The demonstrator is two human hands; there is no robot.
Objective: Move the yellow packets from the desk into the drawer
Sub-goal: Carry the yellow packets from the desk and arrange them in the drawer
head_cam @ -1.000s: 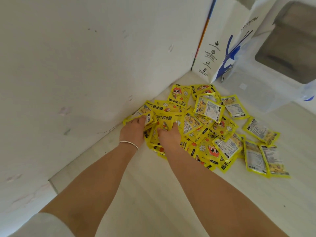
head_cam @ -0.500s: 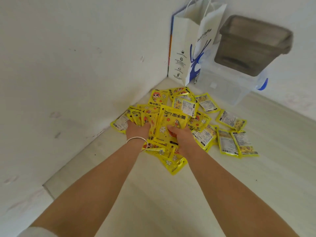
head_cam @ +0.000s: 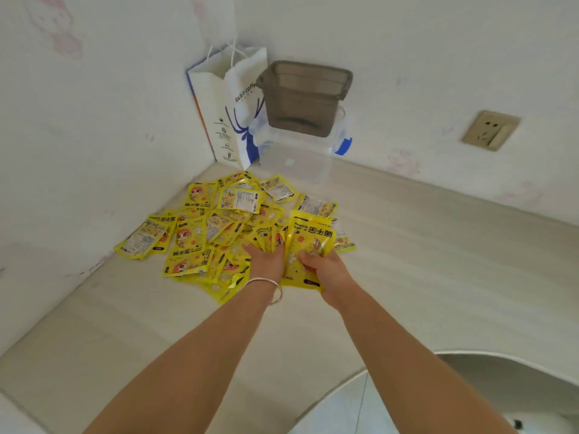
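Several yellow packets (head_cam: 200, 233) lie in a loose heap on the pale desk (head_cam: 438, 261), near the corner of the two walls. My left hand (head_cam: 266, 261), with a silver bangle on the wrist, grips a fanned bunch of yellow packets (head_cam: 266, 234). My right hand (head_cam: 322, 267) holds a large yellow packet (head_cam: 310, 239) upright, with more tucked behind it. Both hands sit close together at the right front of the heap. No drawer is in view.
A white paper bag with blue print (head_cam: 232, 111) stands in the corner. Beside it a clear plastic box (head_cam: 297, 164) carries a smoky brown tub (head_cam: 300, 95). A wall socket (head_cam: 488, 130) is on the right wall. The desk's curved front edge (head_cam: 470, 355) is at bottom right.
Both hands went from pressing into the heap to gathering packets, then shifted right and lifted their bunches. The camera pulled back, showing more of the desk and wall.
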